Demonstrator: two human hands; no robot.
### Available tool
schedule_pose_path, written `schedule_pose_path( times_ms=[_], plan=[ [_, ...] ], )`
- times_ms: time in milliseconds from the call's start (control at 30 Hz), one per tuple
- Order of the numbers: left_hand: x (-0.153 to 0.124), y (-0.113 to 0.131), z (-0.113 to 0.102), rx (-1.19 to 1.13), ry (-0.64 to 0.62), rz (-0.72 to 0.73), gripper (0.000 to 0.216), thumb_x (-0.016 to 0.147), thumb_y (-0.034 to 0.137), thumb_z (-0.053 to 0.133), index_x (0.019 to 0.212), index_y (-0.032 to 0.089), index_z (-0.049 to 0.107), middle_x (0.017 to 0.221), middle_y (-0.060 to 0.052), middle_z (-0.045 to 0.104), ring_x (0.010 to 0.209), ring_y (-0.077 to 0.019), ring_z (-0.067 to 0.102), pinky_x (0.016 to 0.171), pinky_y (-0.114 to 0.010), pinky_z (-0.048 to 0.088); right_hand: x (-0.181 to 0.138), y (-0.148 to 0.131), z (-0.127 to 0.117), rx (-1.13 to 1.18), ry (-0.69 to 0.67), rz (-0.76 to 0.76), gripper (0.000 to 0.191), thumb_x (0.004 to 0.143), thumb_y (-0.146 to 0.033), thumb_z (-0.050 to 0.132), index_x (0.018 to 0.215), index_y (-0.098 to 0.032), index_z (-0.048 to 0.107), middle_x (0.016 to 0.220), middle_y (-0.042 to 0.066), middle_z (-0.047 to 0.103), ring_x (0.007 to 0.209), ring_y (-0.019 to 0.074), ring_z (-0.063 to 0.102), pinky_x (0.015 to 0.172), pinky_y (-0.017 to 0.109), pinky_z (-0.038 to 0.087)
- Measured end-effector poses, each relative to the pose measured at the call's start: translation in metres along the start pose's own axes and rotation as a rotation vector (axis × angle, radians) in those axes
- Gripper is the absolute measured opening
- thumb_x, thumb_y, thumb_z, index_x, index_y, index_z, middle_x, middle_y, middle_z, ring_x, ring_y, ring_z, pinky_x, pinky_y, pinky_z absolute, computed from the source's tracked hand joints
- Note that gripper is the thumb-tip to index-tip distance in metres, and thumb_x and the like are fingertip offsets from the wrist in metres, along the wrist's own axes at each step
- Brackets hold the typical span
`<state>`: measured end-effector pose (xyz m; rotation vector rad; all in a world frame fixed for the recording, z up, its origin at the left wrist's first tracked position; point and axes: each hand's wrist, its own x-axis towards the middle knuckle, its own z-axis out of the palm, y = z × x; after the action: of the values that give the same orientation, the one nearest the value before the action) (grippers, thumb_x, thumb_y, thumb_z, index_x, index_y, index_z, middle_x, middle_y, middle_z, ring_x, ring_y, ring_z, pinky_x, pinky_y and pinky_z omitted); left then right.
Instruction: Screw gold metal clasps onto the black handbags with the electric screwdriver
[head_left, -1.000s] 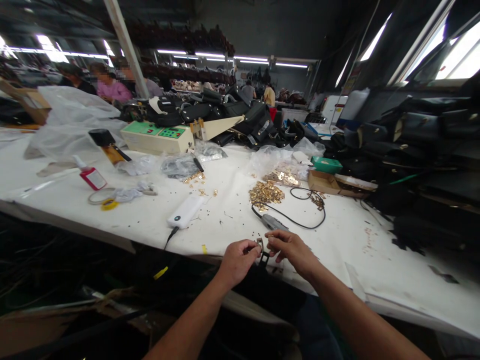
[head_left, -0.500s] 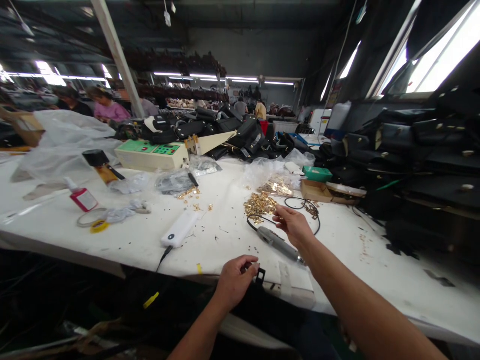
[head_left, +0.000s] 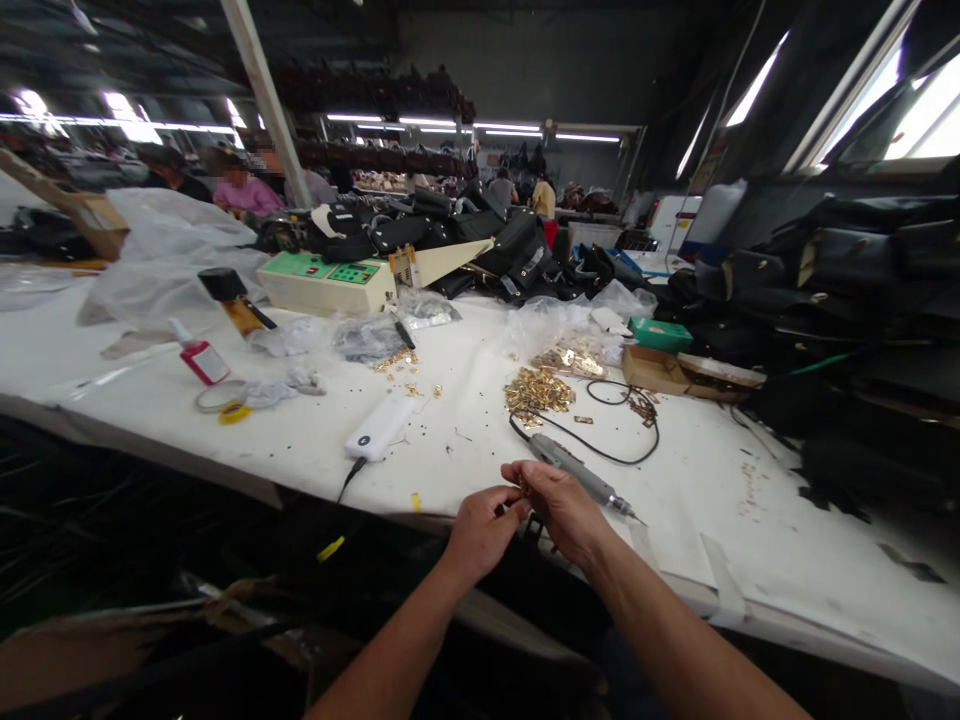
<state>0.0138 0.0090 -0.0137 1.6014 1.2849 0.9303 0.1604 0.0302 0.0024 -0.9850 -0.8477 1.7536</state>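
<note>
At the table's front edge my two hands meet, fingertips close together. My left hand (head_left: 484, 532) is closed on a black piece with a rectangular loop (head_left: 534, 530), mostly hidden below the hands. My right hand (head_left: 561, 508) pinches a small gold metal fitting (head_left: 523, 486), partly covered by the fingers. Behind them lies a heap of gold metal fittings (head_left: 541, 390). A grey electric screwdriver (head_left: 574, 468) rests just beyond my right hand, its bit pointing right and its black cord curling behind.
Left of the hands are a white power bank (head_left: 381, 425), a red glue bottle (head_left: 202, 360) and a yellow tape measure (head_left: 234, 413). A green-topped machine (head_left: 326, 285) stands behind. Black bags (head_left: 480, 240) pile up at the back. Cardboard boxes (head_left: 652, 370) sit at right. Other people work far off.
My right hand has come back from the gold heap to my left hand, bringing a small gold fitting. A single fitting now lies beside the heap. The view has shifted slightly.
</note>
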Motion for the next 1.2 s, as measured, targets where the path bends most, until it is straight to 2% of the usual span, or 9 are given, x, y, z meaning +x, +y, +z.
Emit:
schedule_pose_path(
  times_ms=[100,267,467,600,767,900,1033,1100,1200],
  plan=[
    [-0.001,0.0,0.001,-0.003,0.04,0.0,0.025,0.09,0.036,0.058,0.09,0.02,0.078,0.075,0.0,0.072,0.071,-0.0166,0.063,0.067,-0.025,0.044,-0.003,0.002,-0.002,-0.096,-0.005,-0.027,0.046,0.075,-0.056,0.081,0.097,-0.016,0.08,0.109,0.014,0.075,0.102,0.0256,0.067,0.092,0.035,0.049],
    [-0.002,0.0,0.002,-0.024,0.085,-0.001,0.028,0.092,0.039,0.058,0.101,0.023,0.079,0.087,-0.001,0.078,0.08,-0.019,0.068,0.075,-0.027,0.049,-0.014,0.0,-0.01,-0.27,0.057,-0.099,0.041,0.079,-0.053,0.079,0.103,-0.021,0.08,0.111,0.011,0.075,0.109,0.0286,0.066,0.099,0.042,0.048],
    [0.0,-0.003,0.003,-0.035,0.108,0.011,0.027,0.092,0.04,0.059,0.104,0.026,0.079,0.102,-0.001,0.08,0.091,-0.0203,0.072,0.086,-0.029,0.053,-0.028,-0.014,-0.016,-0.646,0.068,-0.347,0.024,0.083,-0.044,0.076,0.097,-0.025,0.082,0.096,0.008,0.074,0.096,0.0258,0.068,0.085,0.038,0.053],
    [0.001,-0.007,0.005,-0.026,0.137,-0.012,0.031,0.09,0.04,0.06,0.111,0.024,0.077,0.107,-0.003,0.079,0.098,-0.0223,0.073,0.091,-0.032,0.054,-0.033,-0.013,-0.019,-0.671,-0.001,-0.377,0.015,0.084,-0.031,0.073,0.096,-0.026,0.081,0.095,0.005,0.074,0.09,0.0218,0.068,0.081,0.034,0.054],
    [0.002,-0.012,0.006,-0.013,0.132,-0.022,0.037,0.09,0.04,0.059,0.12,0.023,0.074,0.112,-0.004,0.078,0.1,-0.0225,0.072,0.093,-0.033,0.055,-0.035,-0.008,-0.021,-0.676,0.012,-0.371,0.016,0.084,-0.024,0.069,0.095,-0.027,0.08,0.1,0.004,0.074,0.093,0.0209,0.068,0.08,0.032,0.054],
    [0.001,-0.012,0.006,-0.011,0.127,-0.019,0.039,0.091,0.041,0.06,0.122,0.023,0.073,0.112,-0.005,0.078,0.097,-0.0219,0.072,0.091,-0.033,0.054,-0.034,-0.009,-0.02,-0.662,0.037,-0.359,0.012,0.083,-0.029,0.072,0.093,-0.026,0.08,0.099,0.004,0.074,0.092,0.0222,0.068,0.081,0.034,0.054],
    [0.0,-0.008,0.007,-0.014,0.131,-0.054,0.043,0.089,0.043,0.062,0.124,0.02,0.07,0.094,-0.004,0.078,0.078,-0.0176,0.069,0.075,-0.029,0.054,-0.034,-0.011,-0.02,-0.677,0.113,-0.379,0.015,0.084,-0.038,0.073,0.087,-0.025,0.079,0.098,0.005,0.073,0.091,0.0231,0.066,0.076,0.033,0.052],
    [-0.001,-0.005,0.006,-0.024,0.12,-0.083,0.041,0.088,0.041,0.062,0.121,0.018,0.07,0.085,-0.003,0.076,0.071,-0.016,0.067,0.067,-0.026,0.051,-0.034,-0.013,-0.022,-0.67,0.167,-0.373,0.02,0.086,-0.042,0.071,0.087,-0.024,0.078,0.098,0.006,0.073,0.092,0.0238,0.066,0.074,0.033,0.051],
    [-0.004,0.003,0.0,-0.091,0.045,-0.069,0.032,0.087,0.038,0.061,0.108,0.017,0.073,0.084,-0.004,0.075,0.075,-0.0171,0.068,0.069,-0.026,0.05,-0.035,-0.014,-0.025,-0.605,0.185,-0.275,0.026,0.088,-0.046,0.068,0.095,-0.022,0.076,0.093,0.006,0.074,0.086,0.0232,0.066,0.074,0.034,0.052]
  ],
)
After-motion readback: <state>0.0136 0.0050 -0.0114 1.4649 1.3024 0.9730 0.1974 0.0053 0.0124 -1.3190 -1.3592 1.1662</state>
